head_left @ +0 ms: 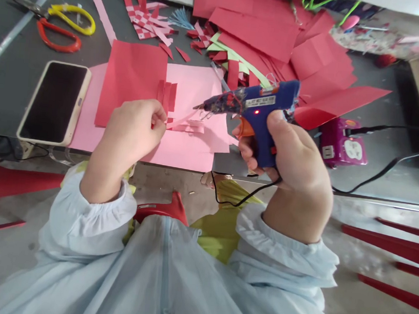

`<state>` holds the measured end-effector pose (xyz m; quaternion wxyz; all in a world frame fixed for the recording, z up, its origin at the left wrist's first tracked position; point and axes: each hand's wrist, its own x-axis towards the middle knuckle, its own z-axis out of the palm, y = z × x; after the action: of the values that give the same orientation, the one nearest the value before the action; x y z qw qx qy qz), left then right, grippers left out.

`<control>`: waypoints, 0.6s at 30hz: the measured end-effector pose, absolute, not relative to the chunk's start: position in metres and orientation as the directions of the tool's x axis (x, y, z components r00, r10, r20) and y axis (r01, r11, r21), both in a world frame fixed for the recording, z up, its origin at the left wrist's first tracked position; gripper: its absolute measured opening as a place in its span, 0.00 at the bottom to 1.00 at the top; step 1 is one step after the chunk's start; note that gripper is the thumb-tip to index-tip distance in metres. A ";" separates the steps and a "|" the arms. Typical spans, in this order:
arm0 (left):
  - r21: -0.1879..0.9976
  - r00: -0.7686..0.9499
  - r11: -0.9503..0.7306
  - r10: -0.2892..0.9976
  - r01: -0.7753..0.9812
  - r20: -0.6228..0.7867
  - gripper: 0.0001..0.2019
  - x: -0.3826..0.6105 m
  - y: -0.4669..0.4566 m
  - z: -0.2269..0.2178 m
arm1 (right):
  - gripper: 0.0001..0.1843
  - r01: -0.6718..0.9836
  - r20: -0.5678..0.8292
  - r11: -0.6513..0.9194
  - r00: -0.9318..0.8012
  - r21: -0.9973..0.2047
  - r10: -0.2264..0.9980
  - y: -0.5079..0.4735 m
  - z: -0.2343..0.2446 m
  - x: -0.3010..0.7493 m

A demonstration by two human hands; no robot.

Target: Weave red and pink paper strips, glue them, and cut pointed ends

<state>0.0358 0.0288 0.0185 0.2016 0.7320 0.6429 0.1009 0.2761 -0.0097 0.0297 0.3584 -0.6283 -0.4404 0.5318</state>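
Note:
My right hand point(297, 164) is closed round the grip of a blue hot glue gun point(258, 107), a finger on its orange trigger and its red light on. The nozzle points left at a thin pink paper strip point(183, 120). My left hand point(134, 131) pinches the near end of that strip above a pink sheet point(188, 150) lying at the table's front edge. A red sheet point(131, 79) with cut slits lies partly over the pink one, just behind my left hand.
A phone point(55, 102) lies face up at the left. Yellow and red scissors point(61, 24) lie behind it. Piles of red paper point(279, 36) and a woven red-pink piece point(148, 17) fill the back. A purple power strip point(340, 144) with the gun's black cord sits right.

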 end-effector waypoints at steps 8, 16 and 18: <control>0.332 0.267 -0.216 0.957 0.918 -0.115 0.15 0.032 0.024 0.019 | 0.24 0.145 -0.304 -0.318 0.114 -0.937 0.946 -0.009 0.030 0.285; 0.242 0.403 -0.387 0.915 0.890 -0.017 0.14 0.027 0.014 0.009 | 0.27 0.168 -0.230 -0.245 0.105 -0.955 0.967 -0.013 0.022 0.291; 0.228 0.423 -0.417 0.906 0.880 0.027 0.14 0.025 0.012 0.006 | 0.26 0.163 -0.221 -0.236 0.106 -0.958 0.969 -0.015 0.023 0.291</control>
<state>0.0252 0.0116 0.0057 0.0895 0.8387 0.5322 0.0728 0.2912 -0.0154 0.0232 0.4143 -0.6177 -0.4585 0.4864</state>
